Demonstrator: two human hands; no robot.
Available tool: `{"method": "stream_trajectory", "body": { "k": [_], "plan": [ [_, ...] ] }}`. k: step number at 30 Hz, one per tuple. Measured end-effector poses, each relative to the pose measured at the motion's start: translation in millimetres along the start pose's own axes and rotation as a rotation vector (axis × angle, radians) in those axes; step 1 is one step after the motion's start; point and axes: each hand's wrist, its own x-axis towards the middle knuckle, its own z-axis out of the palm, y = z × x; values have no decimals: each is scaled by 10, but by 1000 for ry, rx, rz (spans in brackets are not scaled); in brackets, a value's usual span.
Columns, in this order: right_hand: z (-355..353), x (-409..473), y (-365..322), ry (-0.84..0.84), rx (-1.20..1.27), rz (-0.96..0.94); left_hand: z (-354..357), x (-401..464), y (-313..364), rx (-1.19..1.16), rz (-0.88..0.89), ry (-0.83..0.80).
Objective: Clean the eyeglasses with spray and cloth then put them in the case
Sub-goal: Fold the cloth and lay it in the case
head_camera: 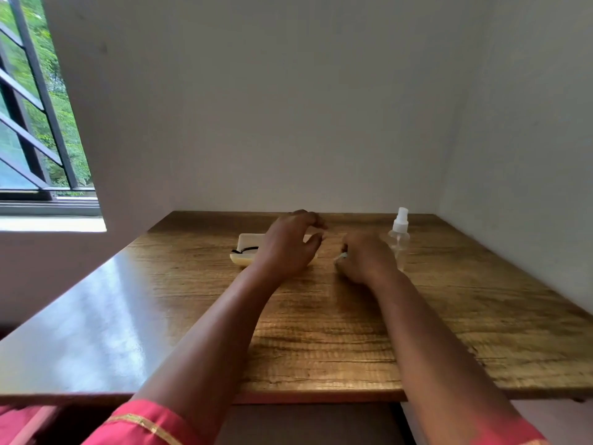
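Step in hand: judging by the layout, the glasses (245, 250) already lie in the case (244, 255), so closing the case looks like what remains.
Left hand (290, 244): hovers over the right part of the case, fingers (313, 219) spread wide and gently curved, holding nothing.
Right hand (364, 256): rests low on the tabletop (449, 316) beside the spray bottle (399, 239), fingers curled around a small pale thing, probably the cloth (340, 257); too little shows to be sure.
How to do it well: check that the arms sit fully inside the rim before lowering the lid; press evenly and without force.
Case contents: a dark frame part shows at the left end; the rest is hidden by the left hand.
Spray bottle: upright and clear with a white nozzle; the liquid level is unclear.
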Motion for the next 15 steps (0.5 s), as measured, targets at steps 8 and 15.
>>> {"method": "stream_trajectory", "body": {
  "k": [8,15],
  "plan": [
    [-109,10,-65,171,568,102,59,-20,14,-53,13,-33],
    [-193,24,-94,96,1041,265,29,-47,45,-149,15,-38]
  ]
}}
